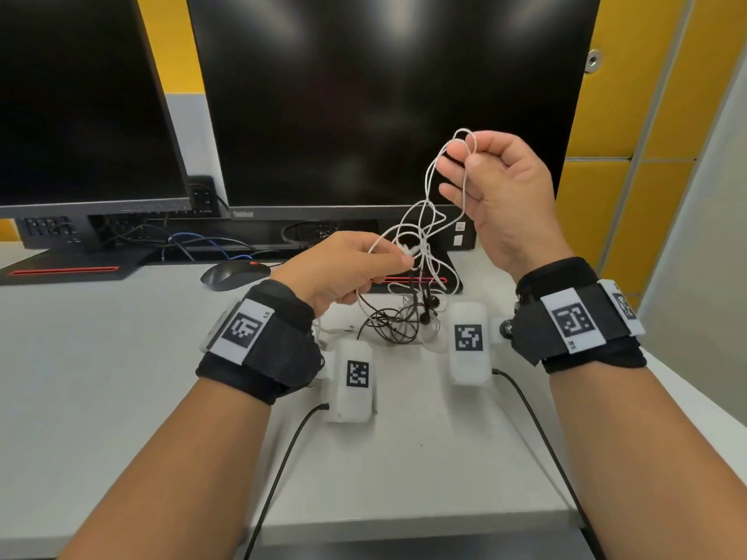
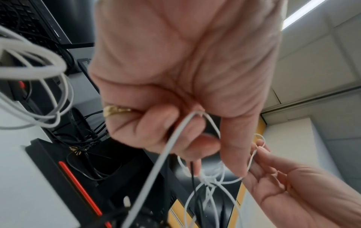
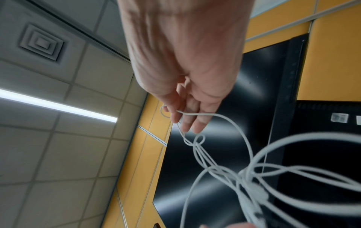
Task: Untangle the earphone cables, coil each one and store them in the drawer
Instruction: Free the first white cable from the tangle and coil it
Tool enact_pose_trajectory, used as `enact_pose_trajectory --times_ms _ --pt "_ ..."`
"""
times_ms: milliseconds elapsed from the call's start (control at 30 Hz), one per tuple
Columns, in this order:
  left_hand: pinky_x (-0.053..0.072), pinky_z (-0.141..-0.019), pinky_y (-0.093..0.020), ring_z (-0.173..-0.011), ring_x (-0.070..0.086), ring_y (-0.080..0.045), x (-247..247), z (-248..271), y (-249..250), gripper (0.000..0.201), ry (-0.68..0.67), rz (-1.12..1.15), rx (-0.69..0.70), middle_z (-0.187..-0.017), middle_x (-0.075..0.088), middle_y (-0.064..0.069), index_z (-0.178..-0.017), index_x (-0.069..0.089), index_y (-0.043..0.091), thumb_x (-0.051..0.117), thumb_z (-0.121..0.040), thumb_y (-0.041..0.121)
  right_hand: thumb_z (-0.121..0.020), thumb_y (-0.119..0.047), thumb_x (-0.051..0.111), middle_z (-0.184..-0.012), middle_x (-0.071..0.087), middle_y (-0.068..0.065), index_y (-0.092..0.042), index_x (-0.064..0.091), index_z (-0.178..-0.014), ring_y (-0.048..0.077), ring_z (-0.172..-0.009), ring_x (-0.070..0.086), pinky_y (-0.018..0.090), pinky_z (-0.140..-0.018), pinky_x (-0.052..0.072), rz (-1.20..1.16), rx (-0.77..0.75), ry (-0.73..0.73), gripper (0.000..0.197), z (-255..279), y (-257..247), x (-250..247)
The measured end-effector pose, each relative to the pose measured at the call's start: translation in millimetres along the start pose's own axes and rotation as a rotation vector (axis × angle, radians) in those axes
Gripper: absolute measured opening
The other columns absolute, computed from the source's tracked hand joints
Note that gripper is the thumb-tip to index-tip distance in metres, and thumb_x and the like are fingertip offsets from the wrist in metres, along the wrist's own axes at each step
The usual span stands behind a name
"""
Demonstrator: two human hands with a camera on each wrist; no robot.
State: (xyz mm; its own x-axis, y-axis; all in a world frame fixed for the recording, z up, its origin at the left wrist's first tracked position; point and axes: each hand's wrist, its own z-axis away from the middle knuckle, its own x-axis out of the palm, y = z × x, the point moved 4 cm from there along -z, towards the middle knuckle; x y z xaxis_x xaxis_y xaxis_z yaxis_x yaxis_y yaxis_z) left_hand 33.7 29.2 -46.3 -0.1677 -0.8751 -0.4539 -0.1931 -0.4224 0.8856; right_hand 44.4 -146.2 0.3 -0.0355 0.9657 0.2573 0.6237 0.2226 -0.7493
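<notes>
The right hand (image 1: 501, 196) pinched a loop of the white earphone cable (image 1: 430, 183) high before the monitor (image 1: 384, 95); the left hand (image 1: 343, 268) gripped the knot lower. The black earphone cable (image 1: 388, 325) lay snarled on the desk (image 1: 121, 357) beneath. Pulling apart risked tightening the knot and dragging the black one along.
</notes>
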Motion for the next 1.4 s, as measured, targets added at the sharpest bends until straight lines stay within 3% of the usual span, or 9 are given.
enact_pose_trajectory --times_ms 167,267,367,500,700,833,1067,1233,1400 --pt "0.034 -0.055 -0.022 -0.056 0.039 -0.009 0.5 -0.6 -1.0 0.017 0.020 -0.020 -0.017 -0.063 0.047 0.006 -0.089 0.067 0.022 0.069 -0.085 0.038 -0.097 -0.003 0.052 -0.119 0.066 0.004 -0.019 0.058 -0.105 0.018 -0.110 0.066 0.036 -0.087 0.056 -0.032 -0.041 -0.026 0.018 0.5 -1.4 0.3" --pt "0.047 -0.076 -0.026 -0.085 0.057 -0.012 -2.8 -4.6 -0.6 0.030 0.095 0.012 0.049 -0.094 0.062 0.003 -0.106 0.063 0.023 0.073 -0.081 0.037 -0.094 -0.004 0.055 -0.125 0.062 0.005 -0.017 0.057 -0.110 0.023 -0.117 0.062 0.043 -0.086 0.057 -0.091 -0.017 -0.150 0.020 5.7 -0.9 10.4" --pt "0.044 -0.089 -0.030 -0.107 0.056 -0.011 -4.0 -3.1 3.2 0.043 0.111 0.058 0.125 -0.116 0.061 0.002 -0.118 0.056 0.031 0.074 -0.080 0.038 -0.096 -0.001 0.052 -0.130 0.059 0.006 -0.013 0.054 -0.118 0.023 -0.119 0.061 0.044 -0.084 0.057 -0.069 0.046 -0.295 0.025 12.3 3.7 23.5" --pt "0.040 -0.079 -0.023 -0.093 0.060 -0.003 -1.1 0.6 6.6 0.009 0.092 0.025 0.154 -0.099 0.070 0.007 -0.095 0.070 0.026 0.068 -0.087 0.030 -0.093 -0.004 0.058 -0.130 0.058 0.001 -0.016 0.054 -0.120 0.023 -0.122 0.058 0.043 -0.084 0.057 -0.042 0.062 -0.389 0.030 15.4 5.1 29.7" --pt "0.042 -0.078 -0.018 -0.094 0.062 -0.003 -12.3 -2.0 7.8 0.014 0.277 0.131 0.244 -0.096 0.071 0.007 -0.096 0.074 0.020 0.065 -0.090 0.029 -0.092 -0.003 0.059 -0.109 0.064 -0.007 -0.025 0.057 -0.112 0.010 -0.098 0.066 0.032 -0.080 0.059 0.465 0.036 -0.114 0.029 3.9 18.1 8.3" --pt "0.049 -0.066 -0.018 -0.073 0.061 -0.004 -16.9 -2.5 6.8 0.013 0.350 0.231 0.261 -0.078 0.065 0.006 -0.085 0.070 0.020 0.061 -0.093 0.026 -0.090 -0.015 0.064 -0.085 0.060 -0.003 -0.022 0.057 -0.091 0.011 -0.080 0.061 0.026 -0.068 0.050 0.626 0.009 -0.042 0.010 2.5 20.2 4.0" --pt "0.055 -0.077 -0.027 -0.078 0.060 -0.009 -12.7 -0.4 14.1 0.019 0.264 0.365 0.368 -0.080 0.062 -0.001 -0.082 0.062 0.016 0.054 -0.097 0.023 -0.086 -0.027 0.071 -0.087 0.070 -0.003 -0.021 0.065 -0.106 0.001 -0.071 0.064 0.013 -0.058 0.046 0.665 0.176 -0.404 0.021 14.4 23.1 20.0" --pt "0.050 -0.076 -0.025 -0.075 0.058 -0.009 -18.9 2.1 18.1 0.018 0.318 0.449 0.445 -0.071 0.060 0.006 -0.083 0.056 0.019 0.051 -0.099 0.024 -0.092 -0.022 0.063 -0.069 0.061 -0.005 -0.020 0.070 -0.084 0.002 -0.062 0.055 0.017 -0.061 0.046 0.700 0.177 -0.353 0.011 10.6 22.4 13.3" --pt "0.047 -0.065 -0.023 -0.066 0.060 -0.008 -17.1 2.5 19.0 0.018 0.291 0.543 0.421 -0.063 0.060 0.009 -0.086 0.051 0.017 0.044 -0.102 0.022 -0.094 -0.029 0.060 -0.088 0.069 -0.004 -0.024 0.071 -0.091 0.002 -0.075 0.063 0.017 -0.067 0.047 0.661 0.150 -0.348 0.013 12.3 18.5 16.9"
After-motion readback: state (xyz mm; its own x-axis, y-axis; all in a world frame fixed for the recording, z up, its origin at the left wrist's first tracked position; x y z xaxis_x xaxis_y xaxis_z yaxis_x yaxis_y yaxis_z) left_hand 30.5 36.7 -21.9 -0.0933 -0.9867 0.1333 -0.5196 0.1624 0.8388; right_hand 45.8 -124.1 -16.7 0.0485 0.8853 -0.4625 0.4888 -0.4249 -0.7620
